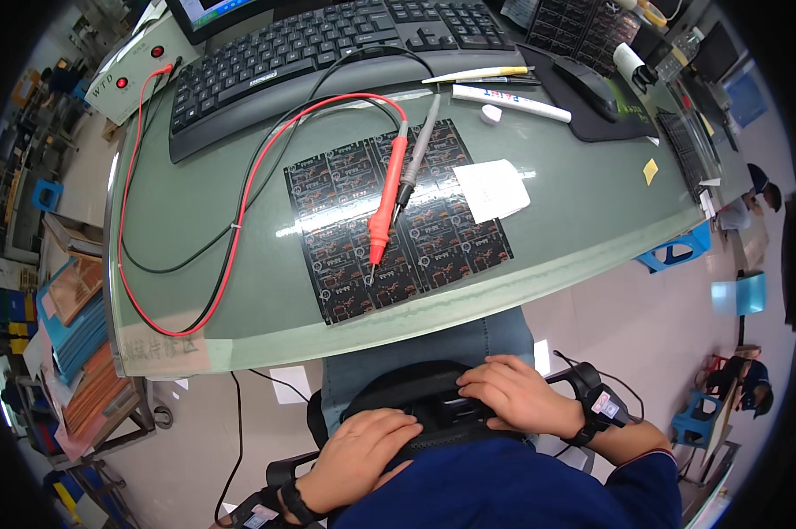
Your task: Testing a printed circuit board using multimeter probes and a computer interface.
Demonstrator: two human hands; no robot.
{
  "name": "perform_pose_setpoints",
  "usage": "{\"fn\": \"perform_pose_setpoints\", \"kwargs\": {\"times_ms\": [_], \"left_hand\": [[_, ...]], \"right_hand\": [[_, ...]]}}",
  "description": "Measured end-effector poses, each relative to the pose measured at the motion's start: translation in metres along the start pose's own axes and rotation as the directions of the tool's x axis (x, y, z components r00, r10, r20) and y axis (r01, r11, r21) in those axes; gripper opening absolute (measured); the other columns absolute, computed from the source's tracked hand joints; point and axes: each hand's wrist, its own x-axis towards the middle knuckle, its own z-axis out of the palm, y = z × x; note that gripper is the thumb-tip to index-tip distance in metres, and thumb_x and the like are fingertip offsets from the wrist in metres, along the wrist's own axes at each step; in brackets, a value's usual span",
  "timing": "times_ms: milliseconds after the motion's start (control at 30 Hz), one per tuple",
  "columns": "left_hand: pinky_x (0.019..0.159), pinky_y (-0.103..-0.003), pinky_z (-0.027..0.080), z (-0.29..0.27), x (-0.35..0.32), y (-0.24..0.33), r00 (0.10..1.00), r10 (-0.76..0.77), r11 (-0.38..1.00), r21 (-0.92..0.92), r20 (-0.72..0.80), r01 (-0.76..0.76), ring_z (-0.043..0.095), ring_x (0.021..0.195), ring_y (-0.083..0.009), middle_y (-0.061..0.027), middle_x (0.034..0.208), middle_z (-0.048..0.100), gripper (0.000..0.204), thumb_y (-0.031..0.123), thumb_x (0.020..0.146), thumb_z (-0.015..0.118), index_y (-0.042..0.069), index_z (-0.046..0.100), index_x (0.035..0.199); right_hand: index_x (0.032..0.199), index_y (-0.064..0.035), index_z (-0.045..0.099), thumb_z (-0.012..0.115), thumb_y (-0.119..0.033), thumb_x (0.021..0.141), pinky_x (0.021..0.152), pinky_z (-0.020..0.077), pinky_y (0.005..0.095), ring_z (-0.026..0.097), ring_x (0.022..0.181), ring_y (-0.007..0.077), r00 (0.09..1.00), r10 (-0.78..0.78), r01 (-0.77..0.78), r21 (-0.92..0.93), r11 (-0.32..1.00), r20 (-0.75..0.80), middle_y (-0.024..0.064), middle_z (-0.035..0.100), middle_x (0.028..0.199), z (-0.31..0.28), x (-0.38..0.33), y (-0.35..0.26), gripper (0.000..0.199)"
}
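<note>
My left hand (pixel 358 454) lies over the near left side of a black padded pouch (pixel 407 383) at my waist, its fingers stretched out. On the pouch's right side rests my right hand (pixel 526 398), fingers extended and slightly bent; its fingertips are partly hidden. Neither hand touches the table. Beyond them, a dark printed circuit board panel (pixel 336 242) lies flat on the green tabletop (pixel 583 198). A red test probe (pixel 387 194) and a grey-and-black test probe (pixel 422 145) lie across it. A white paper slip (pixel 493 189) overlaps the panel's right edge.
Probe leads loop left to a white test box (pixel 142 70). A keyboard (pixel 319 55), white marker (pixel 513 102), loose cap (pixel 490 114) and mouse (pixel 585 90) sit at the back. At left stands a cart with stacked boards (pixel 89 379). Blue stools (pixel 680 251) and other people are at right.
</note>
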Motion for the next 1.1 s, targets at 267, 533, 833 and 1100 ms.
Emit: {"fn": "perform_pose_setpoints", "kwargs": {"times_ms": [267,533,833,1100], "left_hand": [[0.107,-0.044,0.029,0.021,0.007,-0.004,0.986,-0.037,0.972,0.236,0.163,-0.003,0.058,0.101,-0.0178,-0.0022,0.106,0.062,0.048,0.039,0.088,0.064,0.011,0.058,0.127],[0.105,-0.054,0.025,0.033,0.001,-0.001,0.981,-0.133,0.947,0.309,0.140,0.084,0.054,0.100,-0.0145,0.0018,0.099,0.058,0.053,0.049,0.086,0.064,0.012,0.061,0.123],[0.108,-0.067,0.009,0.034,0.002,0.003,0.933,-0.261,0.955,0.204,0.246,0.214,0.050,0.110,-0.0226,-0.0048,0.109,0.051,0.061,0.043,0.089,0.063,0.010,0.051,0.138],[0.104,-0.055,0.028,0.022,0.006,0.003,0.969,-0.175,0.967,0.217,0.176,0.135,0.056,0.100,-0.0208,-0.0030,0.105,0.056,0.047,0.040,0.088,0.065,0.011,0.061,0.125]], "right_hand": [[0.126,-0.0086,0.052,0.070,-0.014,0.079,0.082,0.0476,0.0371,0.064,0.091,0.0261,0.977,0.206,-0.215,0.287,0.933,0.062,0.0055,0.064,0.097,-0.009,0.004,0.009,0.051],[0.098,-0.0074,0.061,0.069,-0.008,0.074,0.067,0.0463,0.0353,0.059,0.071,0.0235,0.947,0.136,-0.138,0.014,0.990,-0.292,0.0059,0.058,0.076,0.028,0.010,0.002,0.026],[0.093,-0.0061,0.059,0.069,-0.005,0.074,0.063,0.0485,0.0350,0.061,0.072,0.0240,0.898,0.256,-0.195,0.199,0.961,-0.359,0.0063,0.059,0.078,0.038,0.004,0.002,0.022],[0.091,-0.0063,0.059,0.070,-0.005,0.073,0.063,0.0482,0.0342,0.060,0.071,0.0235,0.901,0.234,-0.179,0.178,0.968,-0.366,0.0053,0.059,0.077,0.033,0.005,0.003,0.021]]}}
